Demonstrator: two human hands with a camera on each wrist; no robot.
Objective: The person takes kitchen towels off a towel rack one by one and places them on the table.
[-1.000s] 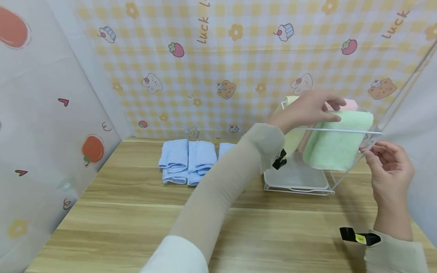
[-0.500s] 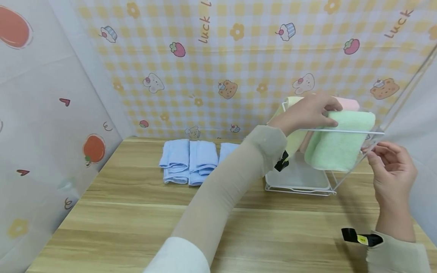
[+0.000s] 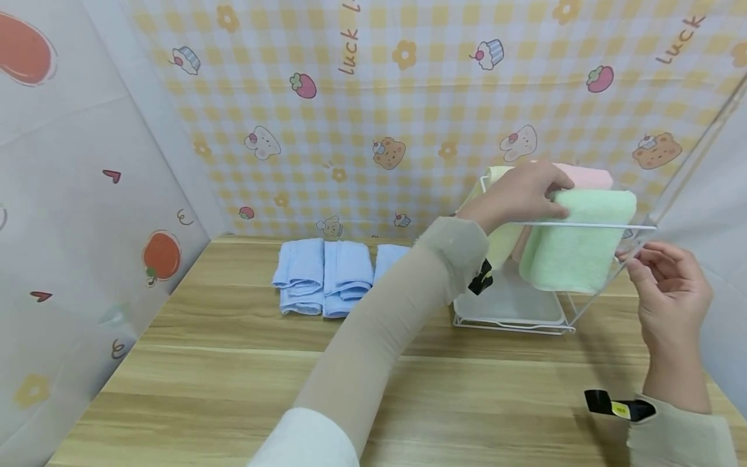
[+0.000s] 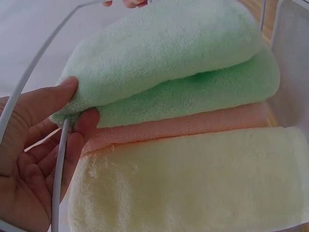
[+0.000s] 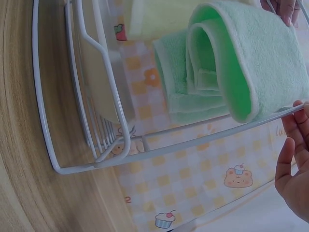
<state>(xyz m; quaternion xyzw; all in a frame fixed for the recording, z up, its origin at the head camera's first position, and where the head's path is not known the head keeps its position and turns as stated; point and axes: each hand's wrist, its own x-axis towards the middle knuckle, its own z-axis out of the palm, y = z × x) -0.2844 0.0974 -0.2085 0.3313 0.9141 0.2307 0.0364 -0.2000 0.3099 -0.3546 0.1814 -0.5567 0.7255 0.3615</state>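
Observation:
A fluffy green towel (image 3: 574, 253) drapes folded over the top of a white wire rack (image 3: 607, 225). My left hand (image 3: 528, 188) pinches the green towel's left end between thumb and fingers, right at the rack's wire. In the left wrist view a pink towel (image 4: 183, 126) and a pale yellow towel (image 4: 193, 179) hang beside it. My right hand (image 3: 671, 285) holds the rack's right side wire with its fingertips; in the right wrist view that hand (image 5: 297, 159) shows at the edge, close below the draped green towel (image 5: 270, 53).
Folded blue towels (image 3: 347, 266) lie in a row on the wooden table (image 3: 233, 376), left of the rack. A whitish tray (image 3: 508, 301) sits in the rack's base. A yellow checked cloth (image 3: 327, 130) covers the wall behind.
My left hand has closed from above the green towel onto its left end and moved slightly left, shifting the towel a little. My right hand stays at the rack.

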